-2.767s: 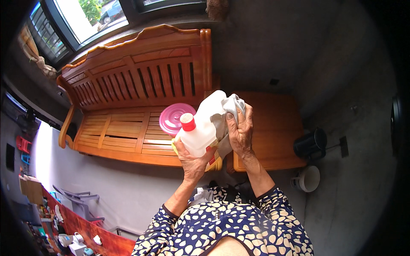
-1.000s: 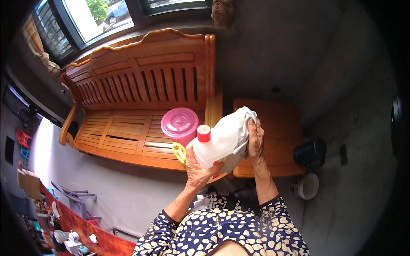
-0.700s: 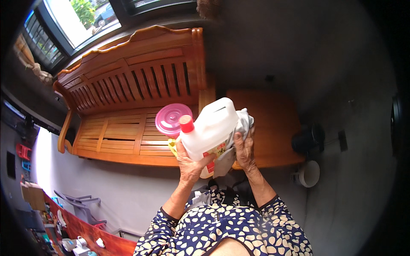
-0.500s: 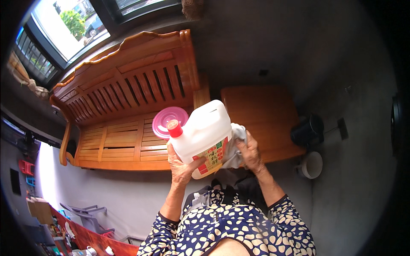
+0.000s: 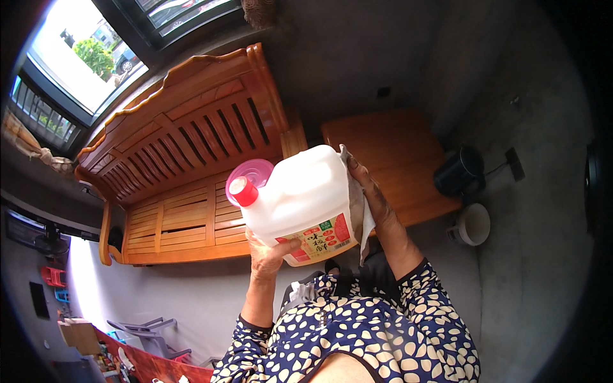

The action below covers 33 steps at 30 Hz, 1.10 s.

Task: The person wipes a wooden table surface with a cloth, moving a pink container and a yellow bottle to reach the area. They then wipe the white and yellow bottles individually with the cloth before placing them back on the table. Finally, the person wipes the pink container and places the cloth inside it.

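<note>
I see the jug [image 5: 300,198] at frame center, tilted, red cap [image 5: 243,191] pointing left. Left hand [image 5: 268,252] clamped under its base. Right hand [image 5: 370,198] presses a cloth [image 5: 359,217] flat against its right side. Pink lid [image 5: 250,172] just behind, bench [image 5: 172,172] upper left.

White jug [image 5: 305,195] with red cap [image 5: 243,191], pink lid [image 5: 250,172] behind, orange-brown slatted bench [image 5: 185,159], navy cream-spotted sleeves [image 5: 357,332]
</note>
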Tool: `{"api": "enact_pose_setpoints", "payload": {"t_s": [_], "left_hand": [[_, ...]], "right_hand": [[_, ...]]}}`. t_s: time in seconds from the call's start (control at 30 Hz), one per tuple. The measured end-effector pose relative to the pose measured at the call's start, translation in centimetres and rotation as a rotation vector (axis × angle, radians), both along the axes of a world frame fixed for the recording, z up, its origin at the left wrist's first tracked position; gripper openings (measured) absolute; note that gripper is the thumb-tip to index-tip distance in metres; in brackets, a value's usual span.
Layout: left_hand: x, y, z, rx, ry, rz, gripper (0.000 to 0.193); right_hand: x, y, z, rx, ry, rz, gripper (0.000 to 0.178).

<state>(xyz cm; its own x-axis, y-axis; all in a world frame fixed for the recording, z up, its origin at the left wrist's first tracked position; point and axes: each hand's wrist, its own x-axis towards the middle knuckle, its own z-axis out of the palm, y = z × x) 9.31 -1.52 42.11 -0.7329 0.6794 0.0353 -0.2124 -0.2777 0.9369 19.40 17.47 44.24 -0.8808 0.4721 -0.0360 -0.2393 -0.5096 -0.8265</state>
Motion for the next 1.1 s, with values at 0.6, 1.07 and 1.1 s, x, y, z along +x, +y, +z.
{"api": "enact_pose_setpoints", "payload": {"t_s": [0.6, 1.07, 1.1], "left_hand": [[-1.2, 1.3, 1.7, 0.046, 0.055, -0.059, 0.065], [-0.6, 2.5, -0.7, 0.052, -0.046, -0.251, 0.074], [-0.3, 2.5, -0.7, 0.093, -0.089, -0.229, 0.074]], "right_hand": [[5.3, 2.6, -8.6, 0.281, -0.128, -0.088, 0.040], [1.3, 3.0, -9.5, 0.667, 0.166, -0.102, 0.038], [1.6, 2.6, -9.3, 0.772, 0.106, -0.131, 0.039]]}}
